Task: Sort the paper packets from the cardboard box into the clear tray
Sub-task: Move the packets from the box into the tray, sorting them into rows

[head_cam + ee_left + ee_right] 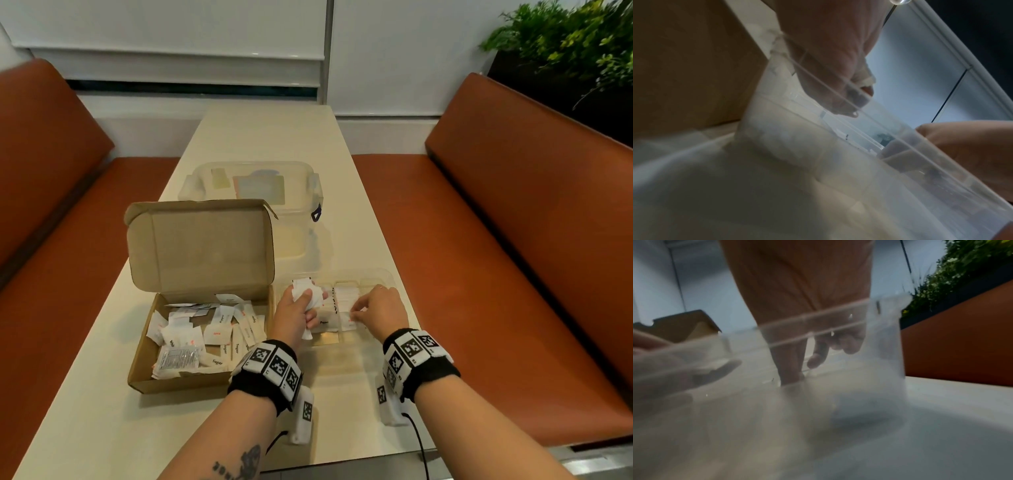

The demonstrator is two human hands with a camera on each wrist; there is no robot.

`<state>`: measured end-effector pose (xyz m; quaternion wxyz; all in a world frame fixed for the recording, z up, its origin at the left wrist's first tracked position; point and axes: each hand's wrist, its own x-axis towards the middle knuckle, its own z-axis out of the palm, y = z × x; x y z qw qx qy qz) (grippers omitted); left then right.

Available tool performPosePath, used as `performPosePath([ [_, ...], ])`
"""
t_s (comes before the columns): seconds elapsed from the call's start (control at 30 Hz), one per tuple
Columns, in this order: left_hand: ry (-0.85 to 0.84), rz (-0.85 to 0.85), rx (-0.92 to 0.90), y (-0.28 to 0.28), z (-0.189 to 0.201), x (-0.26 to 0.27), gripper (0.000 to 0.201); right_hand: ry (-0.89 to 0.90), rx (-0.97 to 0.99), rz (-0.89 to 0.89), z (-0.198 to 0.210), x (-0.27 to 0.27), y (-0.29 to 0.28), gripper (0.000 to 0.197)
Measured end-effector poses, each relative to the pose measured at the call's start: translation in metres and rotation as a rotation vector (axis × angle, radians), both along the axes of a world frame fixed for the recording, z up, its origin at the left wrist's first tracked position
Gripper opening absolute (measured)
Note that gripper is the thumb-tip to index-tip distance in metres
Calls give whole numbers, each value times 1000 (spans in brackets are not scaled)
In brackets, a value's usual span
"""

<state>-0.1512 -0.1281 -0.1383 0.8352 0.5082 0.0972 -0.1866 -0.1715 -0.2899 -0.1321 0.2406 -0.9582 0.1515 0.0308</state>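
Here, left hand [295, 310] grip clutching upright bundle of packets [308, 294] over clear tray [387, 274], right hand [378, 310] grip pinching one.

Both forearms reach forward; the left hand [297, 310] is fisted around white paper packets [308, 294], the right hand [378, 310] pinches downward.

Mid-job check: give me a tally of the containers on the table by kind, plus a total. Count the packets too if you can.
Cardboard box: 1
Clear tray: 1
Clear lidded tub: 1
Total containers: 3
Paper packets: heaped and overlapping, cannot be counted.
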Motion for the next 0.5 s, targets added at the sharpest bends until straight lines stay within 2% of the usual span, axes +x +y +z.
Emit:
performPosePath([
  [0.1, -26, -13, 39, 0, -1, 0, 16, -1, -80, 60, -4, -1, 2, 13],
  [0.3, -39, -35, 61, 0, 0, 0, 14, -29, -104, 131, -7, -3, -1, 23],
  [0.5, -29, -64, 85, 0, 1, 1, 22, -68, -188, 137, -10, 1, 3, 10],
])
